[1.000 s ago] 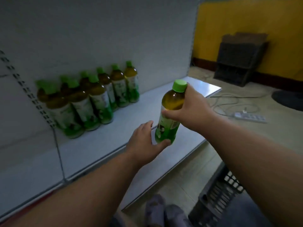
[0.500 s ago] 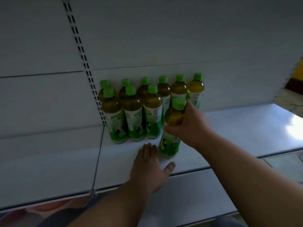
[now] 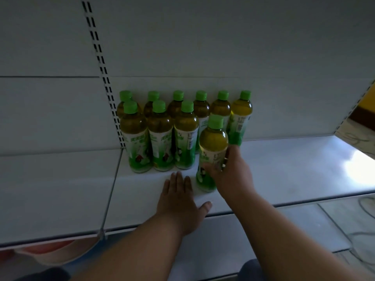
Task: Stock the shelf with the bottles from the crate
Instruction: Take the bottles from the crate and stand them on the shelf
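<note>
Several green-capped tea bottles (image 3: 160, 136) stand in two rows against the back panel of the white shelf (image 3: 284, 169). One more bottle (image 3: 212, 142) stands upright on the shelf just right of the front row. My right hand (image 3: 229, 175) wraps around its lower label. My left hand (image 3: 178, 197) lies flat on the shelf with its fingers apart, just left of that bottle's base and not touching it. The crate is out of view.
A slotted upright (image 3: 101, 63) runs down the back panel left of the bottles. A lower shelf board (image 3: 253, 230) juts out beneath. The floor with cables (image 3: 361, 211) shows at the right. The shelf's right half holds nothing.
My right hand slid from the bottle's shoulder down to its label, and the bottle now stands on the shelf beside the front row. My left hand stayed flat on the shelf.
</note>
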A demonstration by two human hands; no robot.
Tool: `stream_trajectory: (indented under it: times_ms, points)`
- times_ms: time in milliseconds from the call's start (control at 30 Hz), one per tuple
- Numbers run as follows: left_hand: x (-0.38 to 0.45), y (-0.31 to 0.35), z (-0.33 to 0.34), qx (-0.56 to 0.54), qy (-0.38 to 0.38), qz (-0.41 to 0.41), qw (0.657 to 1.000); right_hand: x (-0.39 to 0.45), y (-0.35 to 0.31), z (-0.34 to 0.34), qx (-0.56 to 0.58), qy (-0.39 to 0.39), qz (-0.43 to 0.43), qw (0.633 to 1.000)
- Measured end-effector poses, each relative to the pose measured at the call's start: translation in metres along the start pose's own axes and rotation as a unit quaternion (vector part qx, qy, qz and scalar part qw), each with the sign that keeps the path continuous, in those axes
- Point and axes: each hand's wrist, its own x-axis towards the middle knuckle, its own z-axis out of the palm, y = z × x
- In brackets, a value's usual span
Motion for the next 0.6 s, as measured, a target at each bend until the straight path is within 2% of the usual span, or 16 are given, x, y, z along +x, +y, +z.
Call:
stream_trajectory:
  times_ms: [67,600]
  points:
    - [0.002,0.000,-0.001,0.007,-0.020,0.006,1.000,0.001,0.007,0.007,-0.033,0.012,-0.012,0.999]
    - [0.003,-0.004,0.005,-0.017,-0.001,0.007,1.000,0.067,0.002,0.037,-0.045,0.035,-0.008,0.998]
